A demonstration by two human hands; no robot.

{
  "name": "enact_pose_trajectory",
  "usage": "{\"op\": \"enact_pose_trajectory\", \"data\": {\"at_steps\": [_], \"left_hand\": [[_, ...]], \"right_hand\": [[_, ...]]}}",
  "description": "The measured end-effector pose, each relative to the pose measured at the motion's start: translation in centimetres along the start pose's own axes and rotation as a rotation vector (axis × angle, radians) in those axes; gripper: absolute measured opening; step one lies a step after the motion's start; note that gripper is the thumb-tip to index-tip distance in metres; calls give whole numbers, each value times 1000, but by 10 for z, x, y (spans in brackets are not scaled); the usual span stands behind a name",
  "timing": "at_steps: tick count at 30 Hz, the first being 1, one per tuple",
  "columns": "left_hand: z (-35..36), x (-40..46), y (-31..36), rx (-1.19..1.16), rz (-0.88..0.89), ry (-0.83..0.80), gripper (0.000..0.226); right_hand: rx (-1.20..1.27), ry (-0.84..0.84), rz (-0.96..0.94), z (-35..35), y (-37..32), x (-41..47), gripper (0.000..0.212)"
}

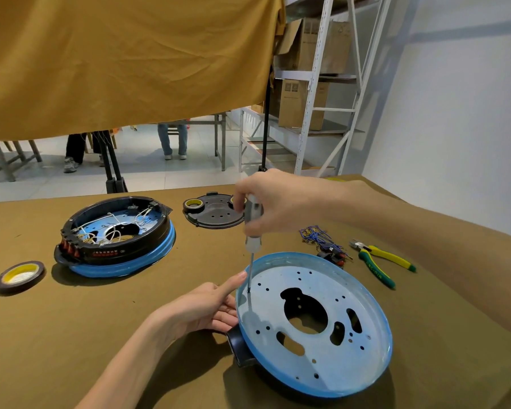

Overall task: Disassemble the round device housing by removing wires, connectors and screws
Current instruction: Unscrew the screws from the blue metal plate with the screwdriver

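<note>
A round blue housing plate (pixel 363 346) with several holes and a black handle lies in front of me, tilted slightly. My right hand (pixel 273 202) grips a clear-handled screwdriver (pixel 253 231) held upright, its tip set in a hole near the plate's left rim. My left hand (pixel 207 308) rests against that left rim, index finger stretched toward the shaft. A second round housing (pixel 115 234), black on a blue base with white wires inside, sits at the far left.
A black round cover (pixel 219 214) with a tape roll (pixel 194 205) on it lies behind. Another tape roll (pixel 19 276) lies at left. Removed blue wires (pixel 319 236) and yellow-green pliers (pixel 381 258) lie at right. A tan curtain hangs beyond the table.
</note>
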State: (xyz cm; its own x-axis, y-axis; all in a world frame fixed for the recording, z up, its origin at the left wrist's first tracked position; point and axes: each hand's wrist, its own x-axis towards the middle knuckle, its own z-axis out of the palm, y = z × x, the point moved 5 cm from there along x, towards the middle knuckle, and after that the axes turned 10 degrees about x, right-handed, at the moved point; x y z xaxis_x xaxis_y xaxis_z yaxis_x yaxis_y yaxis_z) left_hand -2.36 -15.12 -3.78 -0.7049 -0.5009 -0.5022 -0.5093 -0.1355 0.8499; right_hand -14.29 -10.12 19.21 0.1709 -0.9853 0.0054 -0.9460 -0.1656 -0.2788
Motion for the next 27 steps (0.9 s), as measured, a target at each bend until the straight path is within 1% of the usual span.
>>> {"op": "enact_pose_trajectory", "data": {"at_steps": [1,2,3,4,6,7,8,9,10,12,13,14,15,16,17,18,19,20,21,22,23,24,25,27], "left_hand": [[1,0,0,2,-2,3,88],[1,-1,1,-1,-2,3,88],[1,-1,1,-8,0,0,87],[1,-2,2,-15,0,-4,87],[2,-3,3,-19,-2,-5,88],[2,-4,3,-17,-1,-5,88],[3,-4,4,-18,-1,-4,85],[3,-5,4,-21,-2,-3,83],[4,-5,4,-24,-2,-1,80],[4,-5,4,-21,-4,3,79],[4,-5,4,-18,-6,5,80],[4,-5,4,-18,-8,6,82],[4,-5,4,-18,-10,8,84],[4,-4,4,-18,-12,10,86],[4,-4,3,-16,-12,11,88],[3,-3,3,-15,-12,11,89],[3,-3,3,-16,-10,9,89],[3,-3,3,-19,-9,7,89],[2,-3,3,-20,-9,8,90],[2,-3,2,-20,-10,11,92],[2,-2,2,-19,-12,13,93],[2,-3,2,-18,-14,13,92],[2,-3,2,-20,-15,12,89],[3,-4,3,-15,-13,12,88]], "right_hand": [[59,-65,6,-1,0,-2,37],[61,-93,13,0,-1,-4,44],[5,-67,16,1,0,-4,44],[-89,-6,21,2,-1,-3,42],[-312,140,44,1,-2,-1,51],[-338,174,36,1,-1,0,51],[-298,169,22,2,-1,2,44],[-183,122,8,3,-1,2,34],[-62,59,4,3,-1,1,33],[73,-58,7,1,-3,-3,51],[77,-73,11,1,-3,-4,54],[50,-50,11,3,-3,-4,51],[-23,5,16,4,-3,-3,46],[-148,73,23,4,-3,-3,44],[-264,125,30,4,-4,-4,45],[-313,149,20,4,-3,-3,45],[-273,128,8,4,-2,-3,39],[-151,68,-16,4,-2,-3,31],[-29,-11,-24,3,-3,-5,30],[57,-77,-25,0,-4,-6,39],[94,-125,-24,-1,-4,-8,47],[77,-131,-10,-1,-3,-9,49],[19,-101,5,0,-2,-10,47],[-200,47,32,1,-1,-9,48]]}}
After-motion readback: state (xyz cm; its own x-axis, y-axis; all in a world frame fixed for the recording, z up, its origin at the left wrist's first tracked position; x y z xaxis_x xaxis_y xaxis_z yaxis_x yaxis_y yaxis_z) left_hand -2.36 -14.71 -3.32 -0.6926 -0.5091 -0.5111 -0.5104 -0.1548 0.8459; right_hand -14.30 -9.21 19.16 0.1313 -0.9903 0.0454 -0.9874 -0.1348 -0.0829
